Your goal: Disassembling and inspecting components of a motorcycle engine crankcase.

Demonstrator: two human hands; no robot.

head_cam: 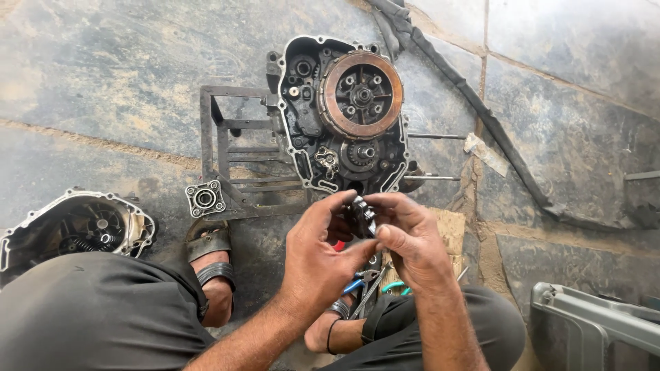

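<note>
Both hands meet just below an opened motorcycle engine case [302, 148] that rests on a dark metal frame stand [234, 178]. My left hand [320, 257] and my right hand [409, 240] together pinch a small dark greasy metal part [362, 214] between their fingertips. The engine's round clutch pack [362, 95] with its brown friction ring faces up, with a small gear [362, 152] below it. Pliers with blue handles [357, 283] lie on the ground under my hands, between my sandalled feet.
A removed engine side cover [75, 223] lies at the left by my knee. A small square bearing flange [205, 199] sits at the stand's corner. A black rubber strip [481, 110] runs diagonally at the right. A grey metal container [591, 330] stands at the bottom right. The floor is stone slabs.
</note>
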